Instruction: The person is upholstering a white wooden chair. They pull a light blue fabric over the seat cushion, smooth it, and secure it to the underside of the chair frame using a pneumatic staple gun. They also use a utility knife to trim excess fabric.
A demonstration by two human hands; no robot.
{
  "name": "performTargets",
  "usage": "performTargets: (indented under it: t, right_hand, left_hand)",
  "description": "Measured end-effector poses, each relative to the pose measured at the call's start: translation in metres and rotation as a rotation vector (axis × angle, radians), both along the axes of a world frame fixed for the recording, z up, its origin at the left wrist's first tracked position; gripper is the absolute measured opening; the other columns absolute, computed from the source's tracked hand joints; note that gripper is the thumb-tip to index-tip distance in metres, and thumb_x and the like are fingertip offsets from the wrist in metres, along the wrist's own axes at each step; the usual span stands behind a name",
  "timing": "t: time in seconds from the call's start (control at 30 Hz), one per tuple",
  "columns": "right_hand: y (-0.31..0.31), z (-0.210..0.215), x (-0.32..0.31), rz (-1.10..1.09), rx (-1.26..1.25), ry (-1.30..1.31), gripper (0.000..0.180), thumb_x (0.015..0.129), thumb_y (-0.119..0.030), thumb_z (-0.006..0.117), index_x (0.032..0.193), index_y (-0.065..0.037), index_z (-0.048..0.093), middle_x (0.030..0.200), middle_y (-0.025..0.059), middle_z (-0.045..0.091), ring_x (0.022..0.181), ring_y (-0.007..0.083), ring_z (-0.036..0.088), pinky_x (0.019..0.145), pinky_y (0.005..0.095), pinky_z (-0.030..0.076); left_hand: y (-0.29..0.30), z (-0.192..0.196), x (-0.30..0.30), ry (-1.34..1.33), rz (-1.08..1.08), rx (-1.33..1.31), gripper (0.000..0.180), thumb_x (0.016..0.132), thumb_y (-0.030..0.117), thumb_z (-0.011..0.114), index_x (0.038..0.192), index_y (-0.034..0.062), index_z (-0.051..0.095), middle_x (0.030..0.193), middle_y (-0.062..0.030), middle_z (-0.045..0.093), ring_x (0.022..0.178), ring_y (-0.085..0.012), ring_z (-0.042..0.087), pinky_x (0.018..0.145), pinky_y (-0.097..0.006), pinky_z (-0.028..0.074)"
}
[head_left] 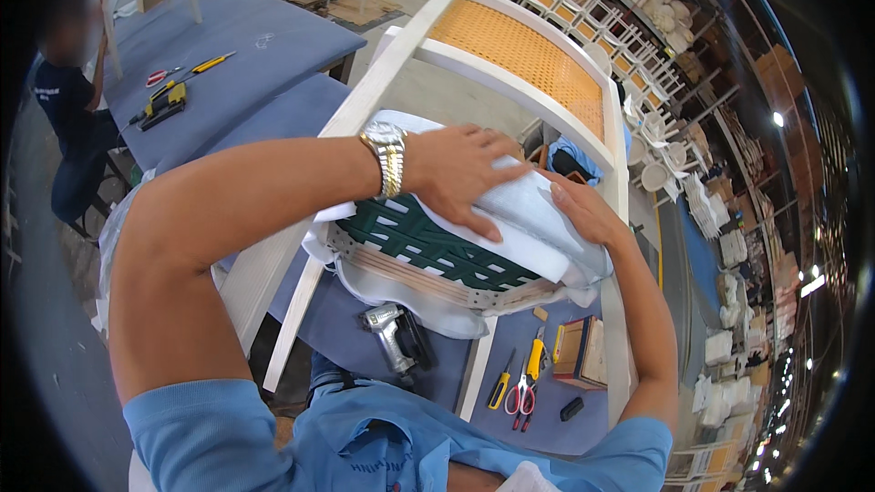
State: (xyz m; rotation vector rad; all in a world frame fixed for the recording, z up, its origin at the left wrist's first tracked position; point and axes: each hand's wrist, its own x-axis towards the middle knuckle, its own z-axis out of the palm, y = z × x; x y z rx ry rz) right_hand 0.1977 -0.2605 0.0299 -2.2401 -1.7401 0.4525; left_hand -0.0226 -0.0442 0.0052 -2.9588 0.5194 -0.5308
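A white wooden chair frame (428, 32) with an orange cane back (524, 50) lies on its side on a blue table. Its seat has green webbing (415, 241) on a wooden frame, partly covered by a folded white foam-and-fabric pad (538, 228). My left hand (469, 173), with a metal watch on the wrist, presses flat on top of the pad. My right hand (588, 210) rests flat against the pad's right side.
Below the seat on the blue table (565, 419) lie a pneumatic staple gun (394, 337), a yellow screwdriver (499, 390), red scissors (522, 396) and a small box (576, 351). Another person (68, 100) stands at the left by a second blue table with tools. Stacked white chairs fill the background.
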Motion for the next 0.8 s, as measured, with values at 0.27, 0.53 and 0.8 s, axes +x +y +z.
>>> performTargets:
  t: [0.27,0.53,0.8]
  right_hand:
    - [0.000,-0.005,0.008,-0.006,0.004,0.012,0.062,0.110,-0.051,0.032,0.148,-0.007,0.052,0.134,0.0236,0.064,0.124,0.0379,0.060,0.109,0.0415,0.043]
    - [0.023,0.051,-0.015,0.031,-0.212,-0.364,0.058,0.107,-0.050,0.044,0.137,-0.004,0.062,0.122,0.0234,0.069,0.115,0.0380,0.066,0.099,0.0421,0.050]
    - [0.042,0.190,-0.131,0.478,0.905,-0.322,0.061,0.104,-0.050,0.053,0.142,-0.002,0.055,0.135,0.0161,0.066,0.121,0.0306,0.065,0.105,0.0407,0.049]
  left_hand:
    - [0.011,0.035,0.040,0.225,-0.181,-0.487,0.083,0.100,0.066,0.047,0.151,0.0012,0.044,0.154,-0.0282,0.044,0.142,-0.0423,0.044,0.120,-0.044,0.034]
    - [0.059,0.025,0.024,0.537,0.270,-0.547,0.091,0.097,0.079,0.035,0.149,0.0053,0.053,0.149,-0.0252,0.053,0.138,-0.0394,0.050,0.118,-0.042,0.036]
    - [0.049,0.018,0.010,0.444,0.167,-0.431,0.099,0.089,0.083,0.047,0.154,0.0086,0.045,0.139,-0.0308,0.058,0.128,-0.0433,0.058,0.111,-0.045,0.043]
